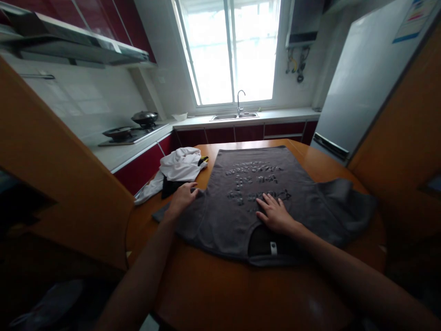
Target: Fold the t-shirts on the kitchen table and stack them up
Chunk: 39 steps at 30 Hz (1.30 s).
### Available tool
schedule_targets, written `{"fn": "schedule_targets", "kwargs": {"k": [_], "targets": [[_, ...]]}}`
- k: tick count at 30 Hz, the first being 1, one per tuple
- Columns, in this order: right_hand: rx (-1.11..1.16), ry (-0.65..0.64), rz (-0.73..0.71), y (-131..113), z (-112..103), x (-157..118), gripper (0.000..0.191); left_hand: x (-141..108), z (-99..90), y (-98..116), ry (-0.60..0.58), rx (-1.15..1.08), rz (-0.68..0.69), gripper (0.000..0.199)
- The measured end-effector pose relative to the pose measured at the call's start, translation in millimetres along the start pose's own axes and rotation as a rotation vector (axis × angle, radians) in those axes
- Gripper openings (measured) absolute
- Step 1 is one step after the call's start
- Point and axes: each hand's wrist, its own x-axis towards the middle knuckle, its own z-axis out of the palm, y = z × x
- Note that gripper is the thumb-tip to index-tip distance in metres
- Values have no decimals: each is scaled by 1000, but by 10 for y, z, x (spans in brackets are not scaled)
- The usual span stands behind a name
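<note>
A dark grey T-shirt (pixel 220 230) with raised black lettering lies spread on the round wooden table, its neckline toward me. My right hand (pixel 275 214) rests flat on the shirt between the lettering and the neck opening, fingers spread. At the shirt's left side, where the sleeve meets the body, my left hand (pixel 184 197) has its fingers curled in, and a bit of cloth rises at the fingertips. The right sleeve (pixel 347 202) is bunched in loose folds. A small white label (pixel 273 248) shows inside the collar.
A heap of white clothing (pixel 182 163) with black and yellow pieces lies at the table's (pixel 213 294) left edge. Beyond are a stove with pans (pixel 144 117), a sink (pixel 234 116) beneath the window, and a fridge (pixel 358 78) at right. Wooden panels flank both sides.
</note>
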Motion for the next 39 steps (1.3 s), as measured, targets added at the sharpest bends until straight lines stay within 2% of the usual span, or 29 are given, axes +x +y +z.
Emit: {"fn": "schedule_targets", "kwargs": {"k": [6, 11, 14, 18, 20, 22, 25, 27, 29, 32, 35, 39], "targets": [[146, 167, 19, 79, -82, 57, 53, -140, 377, 476, -39, -167, 401, 38], [217, 322, 18, 227, -185, 118, 47, -324, 572, 730, -88, -247, 554, 44], [235, 423, 7, 458, -342, 67, 44, -402, 667, 814, -130, -243, 619, 46], [58, 504, 104, 985, -446, -233, 50, -452, 765, 861, -180, -183, 651, 53], [-64, 455, 216, 1238, -387, -431, 55, -458, 807, 860, -216, -110, 654, 57], [-112, 355, 319, 1416, -290, -589, 61, -459, 848, 851, -255, -10, 644, 58], [-78, 288, 343, 1552, -217, -692, 64, -456, 896, 829, -298, 118, 642, 57], [-45, 373, 315, 1645, -287, -699, 61, -448, 917, 812, -305, 160, 649, 57], [-34, 519, 349, 1816, -444, -707, 54, -435, 933, 796, -295, 179, 653, 57], [-100, 675, 553, 2213, -716, -766, 43, -418, 956, 774, -264, 194, 667, 56], [-170, 658, 758, 2602, -864, -851, 38, -405, 976, 757, -247, 202, 669, 56], [-152, 569, 833, 2901, -877, -926, 25, -394, 996, 736, -251, 203, 665, 56]]}}
